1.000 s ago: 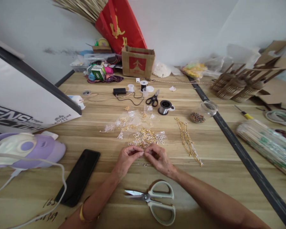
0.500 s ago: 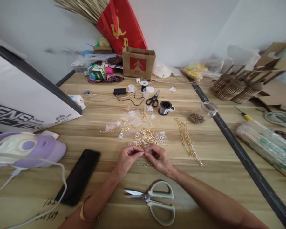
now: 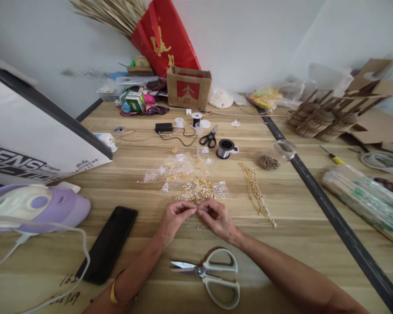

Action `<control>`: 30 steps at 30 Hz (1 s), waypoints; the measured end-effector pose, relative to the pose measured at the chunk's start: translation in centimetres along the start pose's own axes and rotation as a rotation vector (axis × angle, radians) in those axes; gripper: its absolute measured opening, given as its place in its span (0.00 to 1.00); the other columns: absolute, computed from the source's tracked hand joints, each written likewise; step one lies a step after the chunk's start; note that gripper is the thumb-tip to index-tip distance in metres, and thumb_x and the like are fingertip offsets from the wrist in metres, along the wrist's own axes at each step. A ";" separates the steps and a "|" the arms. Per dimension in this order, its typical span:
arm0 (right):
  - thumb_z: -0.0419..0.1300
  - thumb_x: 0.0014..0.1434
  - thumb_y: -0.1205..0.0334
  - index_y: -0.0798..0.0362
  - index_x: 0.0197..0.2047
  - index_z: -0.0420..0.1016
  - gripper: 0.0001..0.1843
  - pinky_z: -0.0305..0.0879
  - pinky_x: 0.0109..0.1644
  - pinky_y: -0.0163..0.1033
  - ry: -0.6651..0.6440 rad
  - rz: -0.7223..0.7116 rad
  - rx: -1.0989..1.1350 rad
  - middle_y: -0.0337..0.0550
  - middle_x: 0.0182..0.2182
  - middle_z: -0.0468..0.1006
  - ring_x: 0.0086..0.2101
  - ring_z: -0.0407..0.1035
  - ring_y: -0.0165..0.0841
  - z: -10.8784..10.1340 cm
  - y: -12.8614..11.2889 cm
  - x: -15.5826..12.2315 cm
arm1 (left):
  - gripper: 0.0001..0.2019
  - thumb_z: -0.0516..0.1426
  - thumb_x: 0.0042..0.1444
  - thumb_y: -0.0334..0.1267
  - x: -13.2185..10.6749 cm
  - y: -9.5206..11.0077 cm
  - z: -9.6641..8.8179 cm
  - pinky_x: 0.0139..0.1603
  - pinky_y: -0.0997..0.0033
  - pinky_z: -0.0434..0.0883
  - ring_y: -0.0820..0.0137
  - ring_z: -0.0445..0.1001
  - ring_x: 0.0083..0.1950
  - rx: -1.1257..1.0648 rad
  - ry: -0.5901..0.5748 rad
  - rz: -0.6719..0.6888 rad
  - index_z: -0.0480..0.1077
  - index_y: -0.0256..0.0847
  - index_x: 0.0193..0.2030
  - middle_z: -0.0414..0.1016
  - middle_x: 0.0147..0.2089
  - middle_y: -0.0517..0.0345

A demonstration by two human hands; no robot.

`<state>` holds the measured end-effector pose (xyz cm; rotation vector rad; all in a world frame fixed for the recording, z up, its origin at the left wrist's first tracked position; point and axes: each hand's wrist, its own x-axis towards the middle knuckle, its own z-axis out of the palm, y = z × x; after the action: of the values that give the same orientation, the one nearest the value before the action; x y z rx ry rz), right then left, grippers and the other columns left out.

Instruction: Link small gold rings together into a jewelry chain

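My left hand point(image 3: 177, 216) and my right hand point(image 3: 217, 218) meet fingertip to fingertip, each in a closed pinch. Whatever they pinch is too small to make out. Just beyond the fingertips lies a heap of gold and silver jewellery findings point(image 3: 198, 188). A short silver chain point(image 3: 196, 226) lies on the table below the hands. Nearer to me are scissors with pale handles point(image 3: 201, 270), blades pointing left. Gold and silver chains point(image 3: 256, 194) lie in a bundle to the right of my right hand.
Small clear bags of findings point(image 3: 180, 165) spread behind the heap. Farther back are a wire spool point(image 3: 225, 148), black scissors point(image 3: 208, 138) and a tipped jar of beads point(image 3: 277, 155). A black phone point(image 3: 108, 244) and a purple-and-white appliance point(image 3: 42, 205) with a cord lie left.
The hands keep the same fingertip pinch in nearly the same place. The whole view has shifted very slightly; nothing on the table has visibly moved.
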<state>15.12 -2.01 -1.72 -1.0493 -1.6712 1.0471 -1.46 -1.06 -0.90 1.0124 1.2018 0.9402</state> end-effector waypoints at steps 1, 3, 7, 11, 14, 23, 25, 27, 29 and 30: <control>0.56 0.60 0.58 0.55 0.32 0.70 0.09 0.58 0.27 0.32 0.002 -0.005 -0.005 0.39 0.25 0.68 0.25 0.61 0.27 0.0 0.0 0.0 | 0.06 0.65 0.39 0.35 0.0 0.0 0.0 0.33 0.75 0.67 0.73 0.71 0.28 -0.010 -0.007 0.002 0.76 0.37 0.26 0.76 0.25 0.60; 0.56 0.60 0.58 0.54 0.31 0.69 0.10 0.58 0.26 0.32 0.003 -0.020 -0.016 0.39 0.25 0.68 0.25 0.61 0.27 0.0 -0.1 0.0 | 0.06 0.65 0.40 0.35 0.0 -0.1 0.0 0.34 0.75 0.67 0.73 0.70 0.28 -0.029 -0.025 0.005 0.76 0.37 0.26 0.75 0.24 0.60; 0.55 0.61 0.59 0.54 0.31 0.69 0.09 0.58 0.27 0.32 -0.002 -0.057 -0.039 0.39 0.25 0.69 0.26 0.62 0.27 0.0 -0.3 -0.1 | 0.05 0.65 0.41 0.35 0.0 -0.3 -0.1 0.34 0.75 0.67 0.73 0.70 0.28 -0.048 -0.042 0.009 0.76 0.37 0.27 0.75 0.24 0.61; 0.55 0.61 0.60 0.54 0.32 0.70 0.08 0.57 0.26 0.32 -0.006 -0.066 -0.063 0.40 0.26 0.69 0.25 0.62 0.27 -0.1 -0.4 -0.2 | 0.06 0.65 0.42 0.36 0.0 -0.4 -0.2 0.34 0.74 0.67 0.73 0.70 0.28 -0.054 -0.054 0.005 0.76 0.37 0.27 0.74 0.24 0.60; 0.55 0.61 0.59 0.54 0.32 0.70 0.09 0.57 0.25 0.32 -0.003 -0.081 -0.070 0.40 0.26 0.69 0.25 0.62 0.27 -0.2 -0.4 -0.2 | 0.05 0.65 0.42 0.35 0.0 -0.6 -0.2 0.34 0.75 0.67 0.73 0.70 0.28 -0.069 -0.061 0.001 0.76 0.37 0.28 0.74 0.24 0.61; 0.55 0.61 0.61 0.54 0.32 0.69 0.08 0.57 0.27 0.32 -0.007 -0.113 -0.075 0.39 0.25 0.67 0.25 0.61 0.27 -0.1 -0.3 -0.2 | 0.06 0.65 0.43 0.36 0.1 -0.9 -0.3 0.35 0.75 0.67 0.73 0.70 0.29 -0.064 -0.055 0.009 0.77 0.37 0.28 0.75 0.25 0.60; 0.55 0.61 0.61 0.54 0.32 0.69 0.08 0.57 0.27 0.32 -0.005 -0.115 -0.086 0.39 0.25 0.67 0.25 0.61 0.27 -0.2 -0.4 -0.2 | 0.05 0.65 0.43 0.35 0.1 -0.8 -0.2 0.35 0.75 0.67 0.73 0.70 0.29 -0.055 -0.050 0.007 0.76 0.37 0.28 0.75 0.25 0.60; 0.54 0.61 0.61 0.54 0.32 0.69 0.08 0.57 0.26 0.32 -0.005 -0.114 -0.096 0.40 0.25 0.68 0.25 0.61 0.27 -0.2 -0.4 -0.2 | 0.05 0.65 0.42 0.35 0.1 -0.7 -0.2 0.34 0.75 0.66 0.73 0.70 0.29 -0.053 -0.048 0.005 0.76 0.37 0.28 0.74 0.24 0.60; 0.54 0.62 0.61 0.54 0.32 0.69 0.08 0.57 0.26 0.32 -0.010 -0.113 -0.101 0.40 0.25 0.68 0.25 0.61 0.27 -0.2 -0.4 -0.2 | 0.05 0.65 0.42 0.35 0.1 -0.6 -0.1 0.34 0.75 0.66 0.73 0.70 0.28 -0.059 -0.052 0.004 0.76 0.37 0.27 0.74 0.24 0.61; 0.54 0.62 0.61 0.54 0.33 0.69 0.08 0.57 0.26 0.32 -0.014 -0.111 -0.102 0.40 0.25 0.68 0.25 0.61 0.27 -0.2 -0.4 -0.2 | 0.05 0.65 0.42 0.35 0.1 -0.6 -0.1 0.34 0.75 0.66 0.73 0.70 0.28 -0.065 -0.055 0.002 0.76 0.37 0.27 0.74 0.24 0.61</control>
<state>15.32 -2.30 -1.34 -1.0039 -1.7885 0.9072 -1.56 -1.12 -1.52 0.9821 1.1180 0.9418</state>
